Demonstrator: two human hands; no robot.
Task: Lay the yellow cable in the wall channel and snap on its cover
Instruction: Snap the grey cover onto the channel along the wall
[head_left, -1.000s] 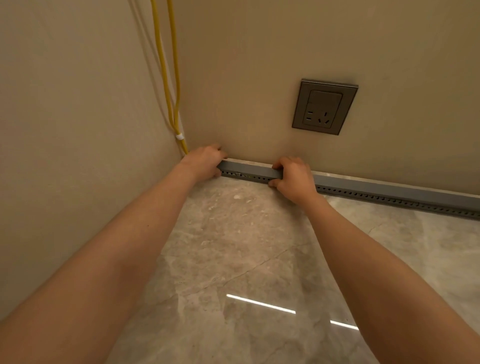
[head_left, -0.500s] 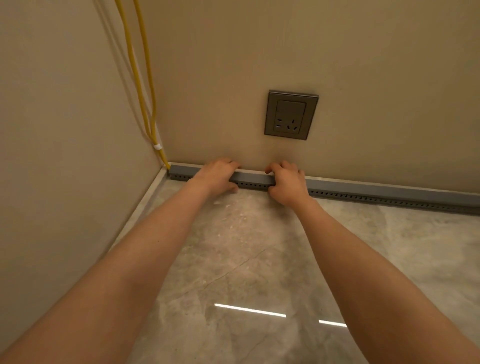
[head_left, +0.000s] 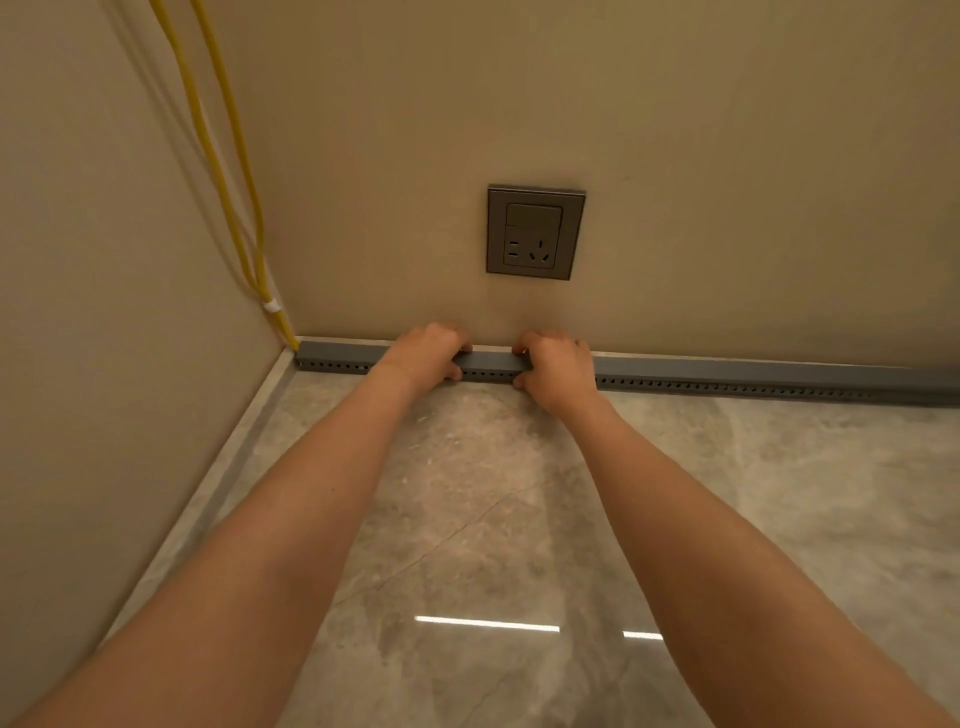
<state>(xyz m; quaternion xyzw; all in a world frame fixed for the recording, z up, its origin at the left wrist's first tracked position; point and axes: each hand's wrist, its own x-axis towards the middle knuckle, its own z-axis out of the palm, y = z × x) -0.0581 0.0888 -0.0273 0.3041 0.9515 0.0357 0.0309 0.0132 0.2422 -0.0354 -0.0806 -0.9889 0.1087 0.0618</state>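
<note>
A grey wall channel (head_left: 727, 376) with a row of small slots runs along the foot of the back wall, and a flat grey cover (head_left: 491, 359) lies on its top. My left hand (head_left: 423, 353) and my right hand (head_left: 558, 369) clasp the channel side by side below the socket, fingers over the cover and thumbs under its front. The yellow cable (head_left: 223, 166) hangs doubled down the left corner, bound by a white tie (head_left: 271, 306), and goes into the channel's left end. Inside the channel the cable is hidden.
A grey wall socket (head_left: 535, 231) sits on the back wall just above my hands. The side wall (head_left: 104, 312) closes the space on the left. The polished stone floor (head_left: 493, 519) stretches toward me with light reflections on it.
Both hands have slid to the right along the channel, away from the corner. The left end of the channel has come into sight, and my view has shifted.
</note>
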